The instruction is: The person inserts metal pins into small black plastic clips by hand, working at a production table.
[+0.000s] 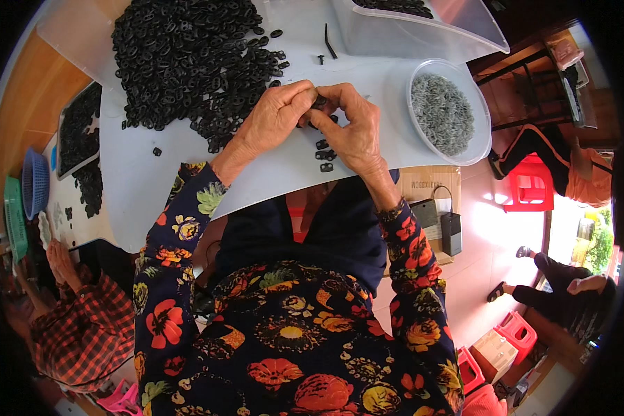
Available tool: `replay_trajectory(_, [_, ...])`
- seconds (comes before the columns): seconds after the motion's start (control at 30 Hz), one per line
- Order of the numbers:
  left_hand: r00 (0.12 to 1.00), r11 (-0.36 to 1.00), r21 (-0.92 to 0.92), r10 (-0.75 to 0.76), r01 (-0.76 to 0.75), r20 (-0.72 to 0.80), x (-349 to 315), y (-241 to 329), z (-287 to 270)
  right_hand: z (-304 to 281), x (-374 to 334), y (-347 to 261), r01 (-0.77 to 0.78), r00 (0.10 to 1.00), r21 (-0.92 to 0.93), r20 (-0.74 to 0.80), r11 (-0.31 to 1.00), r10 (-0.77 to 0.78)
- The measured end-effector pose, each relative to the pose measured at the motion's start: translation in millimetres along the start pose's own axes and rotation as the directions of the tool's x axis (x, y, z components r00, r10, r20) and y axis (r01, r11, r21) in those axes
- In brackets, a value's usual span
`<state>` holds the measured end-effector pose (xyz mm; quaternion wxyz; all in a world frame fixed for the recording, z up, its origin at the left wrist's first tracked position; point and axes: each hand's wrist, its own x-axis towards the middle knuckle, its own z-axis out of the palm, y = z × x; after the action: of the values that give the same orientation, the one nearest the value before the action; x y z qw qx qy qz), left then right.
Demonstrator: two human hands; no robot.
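My left hand (280,114) and my right hand (350,126) meet over the table, fingers pinched together around a small black plastic part (319,102), mostly hidden by the fingertips. Just below the fingers, several black two-holed pieces (324,155) lie in a short column near the table edge. To the left spreads a large heap of small black oval parts (180,62), its edge reaching close to my left hand. A clear round tub (484,125) of small greyish translucent pieces (442,114) stands right of my right hand.
A clear plastic bin (423,43) with black parts stands at the back right. A thin black rod (330,41) lies beyond my hands. At left, a co-worker in a checked shirt (83,333) sits by a blue basket (36,184). Red stools (529,184) and other people are at right.
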<state>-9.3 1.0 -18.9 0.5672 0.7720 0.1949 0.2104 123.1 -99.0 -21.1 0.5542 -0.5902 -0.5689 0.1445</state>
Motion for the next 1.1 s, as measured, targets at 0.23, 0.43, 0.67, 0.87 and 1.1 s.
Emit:
replay_trajectory(0.23, [0.996, 0.999, 0.016, 0.042, -0.041, -0.072, -1.2, 1.1, 5.5, -2.1, 0.3, -3.9, 0.007, 1.0, -0.001, 0.019, 1.0, -0.007])
replay_trajectory(0.43, [0.997, 0.998, -0.011, 0.054, -0.054, -0.061, -1.8, -1.8, 6.0, -2.3, 0.0, -6.1, 0.004, 1.0, 0.005, 0.028, 1.0, -0.004])
replay_trajectory(0.67, [0.999, 0.998, -0.048, 0.033, -0.035, -0.034, -3.0, 2.2, 6.5, -3.2, -0.3, -6.4, 0.026, 0.999, 0.013, 0.027, 1.0, -0.026])
replay_trajectory(0.87, [0.999, 1.0, -0.019, 0.02, -0.02, -0.037, -3.2, -1.2, 6.3, -0.4, -1.8, -4.5, 0.035, 0.999, -0.012, 0.015, 0.999, -0.035])
replay_trajectory(1.1, [0.997, 0.994, -0.086, 0.064, -0.068, -0.045, -2.5, 0.4, 7.9, -0.1, -3.7, -1.4, 0.049, 0.999, 0.012, -0.005, 0.999, -0.049])
